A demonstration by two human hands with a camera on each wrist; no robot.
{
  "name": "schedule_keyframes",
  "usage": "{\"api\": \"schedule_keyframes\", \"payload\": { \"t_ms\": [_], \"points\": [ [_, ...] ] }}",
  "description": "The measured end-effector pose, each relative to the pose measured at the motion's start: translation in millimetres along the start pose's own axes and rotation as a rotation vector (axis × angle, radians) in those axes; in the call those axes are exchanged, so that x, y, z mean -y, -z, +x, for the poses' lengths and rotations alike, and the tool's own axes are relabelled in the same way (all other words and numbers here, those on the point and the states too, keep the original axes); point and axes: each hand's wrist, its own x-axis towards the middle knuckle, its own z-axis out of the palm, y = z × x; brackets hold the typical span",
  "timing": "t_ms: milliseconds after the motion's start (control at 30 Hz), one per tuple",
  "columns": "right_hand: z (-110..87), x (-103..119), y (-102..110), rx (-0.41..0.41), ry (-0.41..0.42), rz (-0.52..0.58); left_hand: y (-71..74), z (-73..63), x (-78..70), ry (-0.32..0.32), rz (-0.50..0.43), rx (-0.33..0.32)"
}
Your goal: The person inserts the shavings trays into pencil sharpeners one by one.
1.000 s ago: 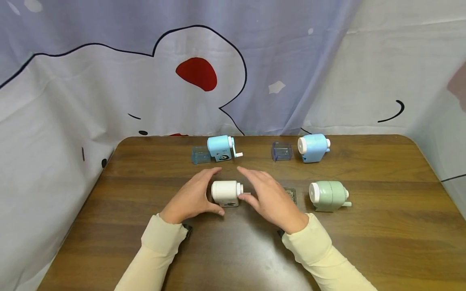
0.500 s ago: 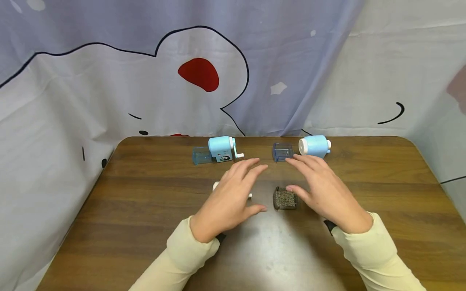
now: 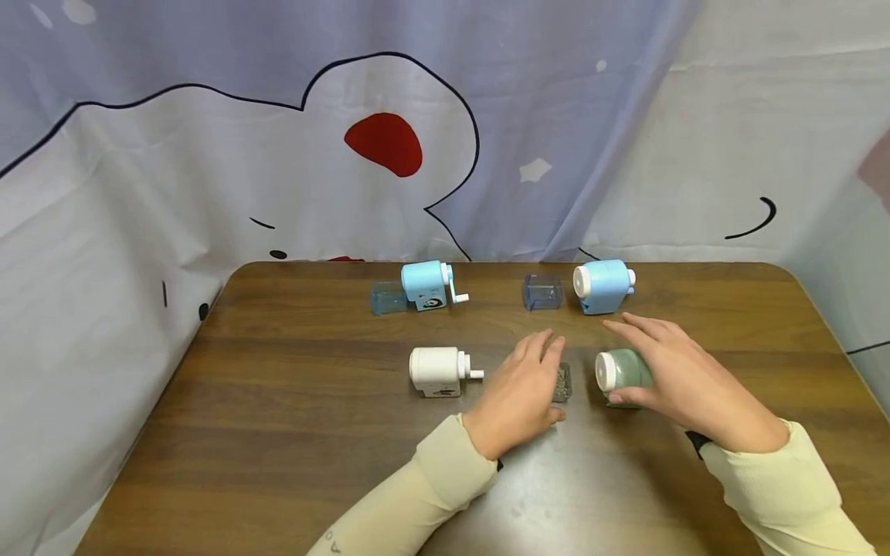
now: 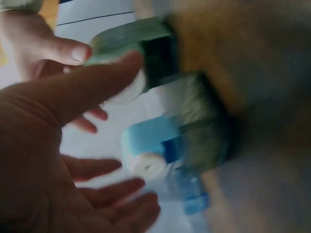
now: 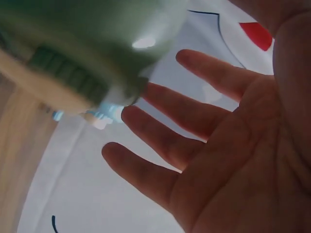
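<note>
My right hand (image 3: 688,378) arches around a green pencil sharpener (image 3: 631,369) on the right of the table. Its fingers look straight and spread beside the sharpener body in the right wrist view, not gripping it. My left hand (image 3: 518,394) hovers beside a small clear drawer (image 3: 562,384) full of shavings, partly covering it in the head view. Its fingers are extended and hold nothing. In the left wrist view the shavings drawer (image 4: 201,126) is blurred beyond the fingers. The green sharpener's crank side is hidden behind my right hand.
A white pencil sharpener (image 3: 436,371) stands left of my left hand. Along the back are a light blue sharpener (image 3: 424,286) with a blue clear drawer (image 3: 388,297), another clear drawer (image 3: 544,292) and a second blue sharpener (image 3: 603,286). A printed curtain (image 3: 313,185) hangs behind the table.
Both hands have moved right: the left from the white sharpener, which shows again, to the shavings drawer, and the right from over that drawer to around the green sharpener.
</note>
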Motion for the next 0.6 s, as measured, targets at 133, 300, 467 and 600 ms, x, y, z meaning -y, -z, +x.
{"api": "schedule_keyframes", "payload": {
  "t_ms": [133, 300, 467, 600],
  "points": [
    [-2.2, -8, -4, 0.035, 0.0, 0.005, -16.8, 6.1, -2.6, 0.105, 0.012, 0.019],
    [-3.4, -14, -6, 0.058, 0.014, 0.009, -25.1, 8.1, -2.0, 0.217, -0.014, 0.048],
    [-4.5, -18, -6, 0.066, 0.049, 0.031, -27.5, 9.1, 1.7, 0.237, -0.003, 0.058],
    [-5.8, -19, -7, 0.067, 0.063, 0.044, -27.0, 8.8, 4.7, 0.224, 0.0, 0.044]
  ]
}}
